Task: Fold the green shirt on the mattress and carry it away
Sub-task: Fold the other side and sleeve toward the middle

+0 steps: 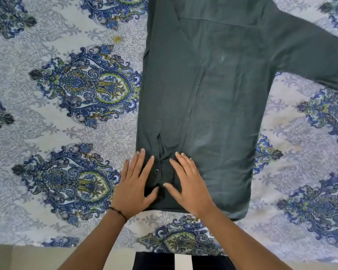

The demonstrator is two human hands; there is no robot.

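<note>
Both our hands, left hand (134, 189) and right hand (189, 184), press flat, fingers spread, on the green shirt (213, 98) lying on the mattress (57, 117) (one sleeve unfolded); sliding palms could rumple its hem.

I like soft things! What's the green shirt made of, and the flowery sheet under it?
The green shirt looks like thin, matte woven cloth, maybe cotton: it creases softly. The sheet looks like smooth printed cotton, though that's only a guess.
</note>
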